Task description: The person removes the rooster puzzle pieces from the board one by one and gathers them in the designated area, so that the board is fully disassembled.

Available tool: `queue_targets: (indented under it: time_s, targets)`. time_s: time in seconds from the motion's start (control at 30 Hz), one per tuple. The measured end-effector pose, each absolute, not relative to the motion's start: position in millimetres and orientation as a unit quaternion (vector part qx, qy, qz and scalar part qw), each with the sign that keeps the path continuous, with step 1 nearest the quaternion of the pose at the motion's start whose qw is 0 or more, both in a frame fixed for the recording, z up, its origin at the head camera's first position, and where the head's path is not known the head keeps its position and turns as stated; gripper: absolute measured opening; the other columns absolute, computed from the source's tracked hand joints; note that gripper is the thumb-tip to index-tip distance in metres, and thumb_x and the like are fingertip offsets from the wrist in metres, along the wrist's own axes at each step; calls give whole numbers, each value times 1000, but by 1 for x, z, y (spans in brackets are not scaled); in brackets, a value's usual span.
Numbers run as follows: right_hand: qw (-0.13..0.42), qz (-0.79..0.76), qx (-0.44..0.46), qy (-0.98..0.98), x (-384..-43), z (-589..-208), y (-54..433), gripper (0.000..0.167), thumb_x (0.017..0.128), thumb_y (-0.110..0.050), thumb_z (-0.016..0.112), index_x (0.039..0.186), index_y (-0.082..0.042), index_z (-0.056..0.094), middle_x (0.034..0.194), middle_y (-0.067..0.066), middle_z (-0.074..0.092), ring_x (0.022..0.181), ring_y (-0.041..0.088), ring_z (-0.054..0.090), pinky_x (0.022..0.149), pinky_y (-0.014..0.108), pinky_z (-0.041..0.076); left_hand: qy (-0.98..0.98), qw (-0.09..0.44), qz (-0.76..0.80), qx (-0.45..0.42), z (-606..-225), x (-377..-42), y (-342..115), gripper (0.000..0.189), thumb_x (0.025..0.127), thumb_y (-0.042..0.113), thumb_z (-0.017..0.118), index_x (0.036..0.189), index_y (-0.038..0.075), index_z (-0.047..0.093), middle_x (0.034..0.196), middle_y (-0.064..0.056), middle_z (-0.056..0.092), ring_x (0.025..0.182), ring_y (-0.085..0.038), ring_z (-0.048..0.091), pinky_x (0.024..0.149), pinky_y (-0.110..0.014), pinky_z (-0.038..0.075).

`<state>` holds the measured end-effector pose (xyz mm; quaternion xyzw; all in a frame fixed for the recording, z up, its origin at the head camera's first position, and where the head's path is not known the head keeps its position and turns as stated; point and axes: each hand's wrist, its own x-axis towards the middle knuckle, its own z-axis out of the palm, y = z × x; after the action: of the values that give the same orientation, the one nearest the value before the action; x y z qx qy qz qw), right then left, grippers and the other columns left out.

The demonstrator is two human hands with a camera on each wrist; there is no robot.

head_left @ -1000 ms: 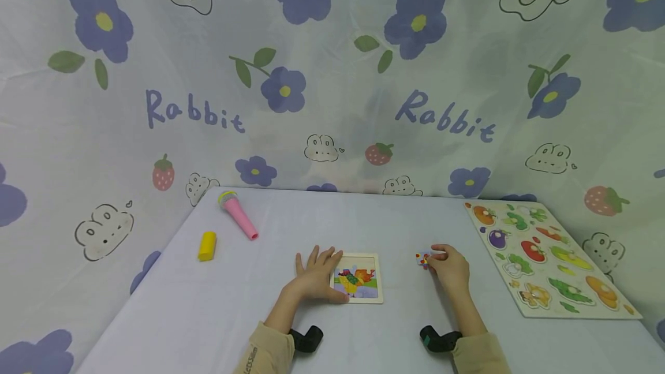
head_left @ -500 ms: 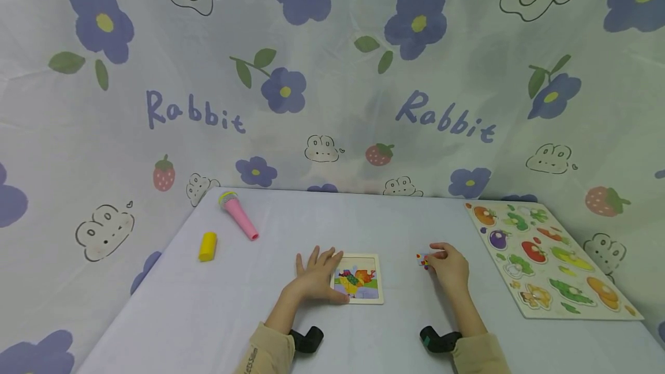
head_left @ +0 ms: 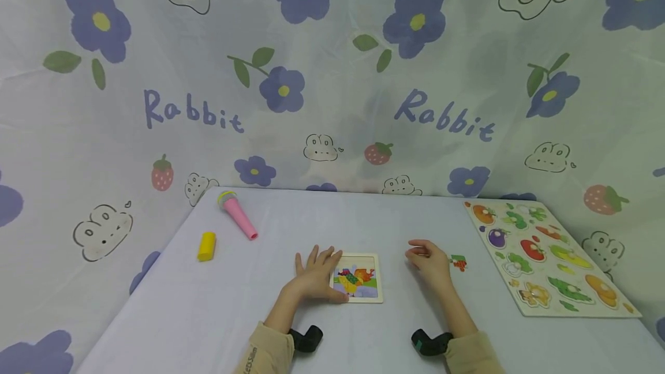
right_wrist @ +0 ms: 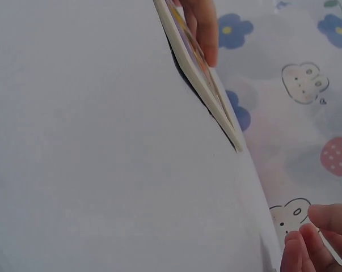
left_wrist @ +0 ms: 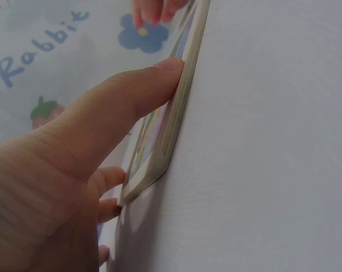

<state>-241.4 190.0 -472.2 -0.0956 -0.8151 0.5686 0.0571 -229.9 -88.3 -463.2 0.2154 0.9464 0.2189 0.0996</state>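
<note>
My left hand point(head_left: 314, 279) holds the left side of a small square wooden jigsaw puzzle point(head_left: 380, 281), which lies flat on the table. In the left wrist view its thumb presses on the near rim, with other fingers at the far corner. The picture is a colourful bird; a strip along its top shows bare wood. Right of the puzzle, my right hand point(head_left: 434, 267) pinches a puzzle piece, of which only a pale sliver shows between thumb and finger in the right wrist view. Beside that hand, another puzzle piece point(head_left: 459, 262), red and green, lies on the table.
A large vegetable peg puzzle board point(head_left: 550, 258) lies at the right of the white-covered table point(head_left: 322, 218). A pink toy microphone point(head_left: 239, 216) and a yellow block point(head_left: 206, 246) lie at the left. A printed curtain point(head_left: 332, 74) hangs behind.
My right hand has lifted a puzzle piece off the table and moved left with it, uncovering the red and green piece. The left hand stays on the puzzle.
</note>
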Motion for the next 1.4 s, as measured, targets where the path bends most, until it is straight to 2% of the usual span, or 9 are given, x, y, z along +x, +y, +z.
queue_targets:
  time_s: [0.57, 0.93, 1.1, 1.4]
  targets:
    - [27, 578, -57, -814, -235, -472, 155, 28, 81, -4, 67, 108, 0, 62, 92, 12, 64, 77, 17, 62, 66, 25, 52, 946, 103, 220, 214, -464, -231, -89, 99, 64, 50, 78, 143, 12, 33, 148, -13, 27, 137, -44, 9, 98, -72, -5]
    - [3, 560, -31, -828, -230, -473, 146, 25, 81, -4, 68, 106, -2, 63, 89, 7, 64, 75, 15, 60, 65, 28, 52, 947, 103, 223, 209, -465, -232, -88, 99, 64, 51, 78, 143, 12, 34, 148, -12, 28, 137, -43, 9, 98, -71, -5]
    - [0, 538, 2, -843, -227, -473, 142, 22, 79, -3, 70, 101, -4, 65, 86, 4, 64, 78, 16, 61, 70, 30, 52, 947, 102, 224, 208, -466, -232, -88, 98, 64, 52, 77, 143, 13, 34, 148, -12, 28, 137, -44, 10, 98, -72, -4]
    - [-7, 494, 46, -868, -222, -469, 137, 19, 77, -2, 70, 95, -7, 66, 84, 0, 63, 78, 14, 58, 69, 27, 49, 946, 101, 225, 211, -464, -231, -88, 96, 64, 50, 78, 143, 15, 36, 148, -13, 28, 137, -44, 9, 98, -72, -4]
